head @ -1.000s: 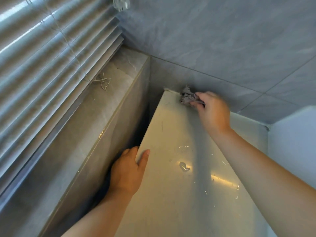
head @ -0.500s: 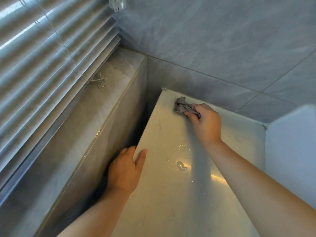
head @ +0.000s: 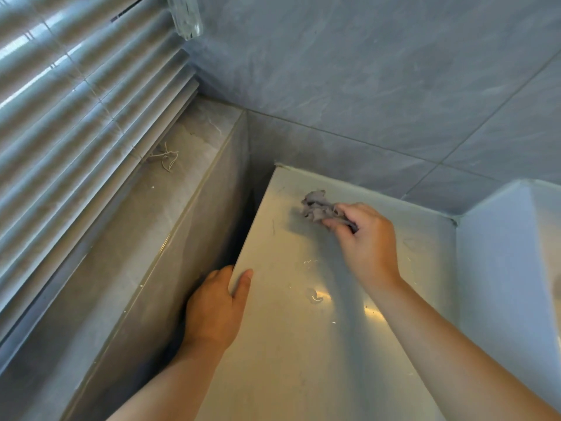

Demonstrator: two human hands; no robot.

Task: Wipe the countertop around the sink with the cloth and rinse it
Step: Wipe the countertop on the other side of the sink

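Note:
A crumpled grey cloth (head: 317, 206) lies pressed on the pale countertop (head: 291, 344) near its far left corner. My right hand (head: 367, 241) is closed on the cloth's near end, with the arm reaching in from the lower right. My left hand (head: 215, 308) grips the countertop's left edge, thumb on top and fingers down in the dark gap beside it. Small water drops (head: 314, 294) and bright glints sit on the surface between my hands. No sink shows in this view.
Grey marbled wall tiles (head: 379, 86) rise behind the countertop. A higher tiled ledge (head: 127, 256) runs along the left under window blinds (head: 69, 95), with a loose cord (head: 165, 156) on it. A white panel (head: 507, 268) bounds the right side. A clear object (head: 186, 16) hangs at top.
My right hand has drawn the cloth back from the far corner toward me along the countertop. My left hand has stayed on the left edge.

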